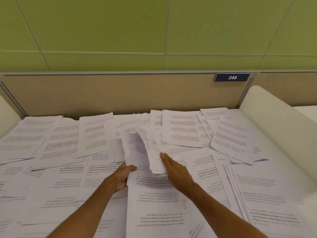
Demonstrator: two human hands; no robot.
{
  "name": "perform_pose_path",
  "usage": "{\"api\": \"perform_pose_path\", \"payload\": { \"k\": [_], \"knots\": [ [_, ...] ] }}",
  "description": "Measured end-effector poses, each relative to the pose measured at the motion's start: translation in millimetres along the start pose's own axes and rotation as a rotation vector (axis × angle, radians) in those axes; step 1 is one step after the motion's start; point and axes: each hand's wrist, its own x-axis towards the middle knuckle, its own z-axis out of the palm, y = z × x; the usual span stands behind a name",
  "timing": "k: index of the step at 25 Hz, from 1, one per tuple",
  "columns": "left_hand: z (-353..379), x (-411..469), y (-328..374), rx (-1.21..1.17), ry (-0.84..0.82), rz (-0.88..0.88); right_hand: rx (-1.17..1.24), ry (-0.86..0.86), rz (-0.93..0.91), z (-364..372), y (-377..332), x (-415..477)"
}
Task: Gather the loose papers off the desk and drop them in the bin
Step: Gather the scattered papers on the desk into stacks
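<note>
- Paper, white: loose sheets [181,129] light, limp, slippery.
- My left hand [122,176]: grip clamped on bundle [142,152] edge.
- My right hand [173,169]: flat, fingers straight, against bundle; best squeezed from both sides.

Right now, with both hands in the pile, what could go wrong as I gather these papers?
The left hand grips the raised bunch by one edge; its fanned sheets could slip out on lifting.
The right hand lies flat, gripping nothing, so sweeping may slide the overlapping loose sheets apart.
No bin is in view.
</note>
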Motion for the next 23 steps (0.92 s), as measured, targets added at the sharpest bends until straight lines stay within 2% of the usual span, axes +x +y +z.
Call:
{"api": "perform_pose_path", "payload": {
  "k": [3,5,7,10,12,14,18,23],
  "knots": [
    [14,0,4,-0.183,-0.054,0.016,0.034,-0.198,-0.174,9,-10,-7],
    [16,1,4,-0.099,-0.032,0.041,0.108,-0.239,-0.220,10,-6,-12],
    [13,3,-1,0.060,0.033,0.062,0.160,-0.167,-0.140,8,9,-13],
    [5,2,-6,0.134,0.100,0.052,0.160,0.001,0.143,5,47,-4],
    [-7,-4,-3,0.148,0.105,0.049,0.134,0.006,0.340,0,78,2],
    [-23,-6,-2,0.162,0.122,0.036,0.127,-0.041,0.457,-6,106,7],
    [-35,-5,-3,0.163,0.157,0.000,0.143,-0.124,0.460,-15,132,33],
    [-12,3,-14,0.099,0.150,0.009,0.142,-0.327,0.387,-1,106,63]
  ]
}}
